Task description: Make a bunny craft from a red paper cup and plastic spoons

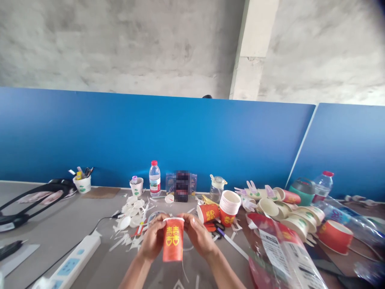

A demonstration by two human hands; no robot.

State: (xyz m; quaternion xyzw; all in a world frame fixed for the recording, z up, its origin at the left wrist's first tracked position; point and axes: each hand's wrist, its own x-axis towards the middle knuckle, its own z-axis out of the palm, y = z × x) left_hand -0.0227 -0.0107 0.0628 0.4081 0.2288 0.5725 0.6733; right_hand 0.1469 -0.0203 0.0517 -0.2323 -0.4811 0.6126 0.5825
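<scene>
I hold a red paper cup with a yellow double-happiness sign upright in front of me, just above the grey table. My left hand grips its left side near the white rim. My right hand grips its right side, fingers curled at the rim. A stack of red paper cups stands behind my right hand, with one red cup lying on its side beside it. White paper scraps lie behind my left hand.
A blue partition runs behind the table. A water bottle, a white cup of pens, a power strip and a clear jar stand about. Cream cups and a plastic bag crowd the right.
</scene>
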